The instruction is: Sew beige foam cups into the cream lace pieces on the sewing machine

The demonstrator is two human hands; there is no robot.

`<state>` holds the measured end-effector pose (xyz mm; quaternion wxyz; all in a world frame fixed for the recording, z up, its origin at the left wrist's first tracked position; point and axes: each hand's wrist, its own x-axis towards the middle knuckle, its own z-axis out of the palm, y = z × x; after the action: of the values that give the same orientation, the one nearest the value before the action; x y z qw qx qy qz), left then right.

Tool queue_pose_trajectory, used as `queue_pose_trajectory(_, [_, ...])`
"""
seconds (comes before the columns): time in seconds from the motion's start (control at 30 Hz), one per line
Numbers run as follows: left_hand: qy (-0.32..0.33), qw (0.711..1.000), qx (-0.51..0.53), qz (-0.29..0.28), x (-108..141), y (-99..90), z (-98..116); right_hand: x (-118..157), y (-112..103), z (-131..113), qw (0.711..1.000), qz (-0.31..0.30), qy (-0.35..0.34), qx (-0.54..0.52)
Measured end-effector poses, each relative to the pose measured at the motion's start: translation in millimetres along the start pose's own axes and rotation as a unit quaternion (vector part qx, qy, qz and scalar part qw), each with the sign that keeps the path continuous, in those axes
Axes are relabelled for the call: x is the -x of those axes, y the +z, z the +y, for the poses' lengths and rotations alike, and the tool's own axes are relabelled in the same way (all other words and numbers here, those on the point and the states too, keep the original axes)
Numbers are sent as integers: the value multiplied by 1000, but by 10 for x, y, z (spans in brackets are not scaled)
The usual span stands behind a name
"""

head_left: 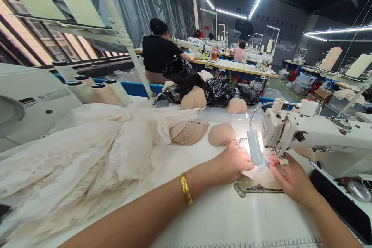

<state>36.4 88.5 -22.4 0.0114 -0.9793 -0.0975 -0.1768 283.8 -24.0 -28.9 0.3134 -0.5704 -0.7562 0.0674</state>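
Note:
Under the lit lamp, my left hand (232, 162) is closed on a pale fabric piece (248, 172), which lies by the needle area of a white sewing machine (316, 126). The lamp head (254, 146) hides part of the cloth and my left fingertips. My right hand (290, 180) is to the right of the fabric, just below the presser foot area. Its thumb and fingertips are pinched together; what is between them is too small to make out. Left of my left hand lie a beige rounded pad (221, 135) and a fanned stack of beige pads (188, 132).
Cream lace fabric (95, 155) is heaped over the left of the table. Thread cones (109, 92) stand behind it. Black plastic bags (219, 91) and more beige pads (194, 98) lie at the back. A dark phone-like slab (341, 205) rests at right. A co-worker (159, 54) sits ahead.

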Motion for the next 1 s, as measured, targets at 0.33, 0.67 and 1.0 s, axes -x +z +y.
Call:
queue_pose_trajectory(0.33, [-4, 1000, 0, -6, 18, 28, -26, 5, -15, -28, 999, -31, 17, -18])
queue_pose_trajectory(0.67, [-6, 1000, 0, -1, 17, 34, -27, 6, -10, -22, 1000, -19, 10, -1])
queue_pose_trajectory(1.0, [-12, 1000, 14, -10, 9, 57, -41, 8, 45, 16, 995, -25, 74, -55])
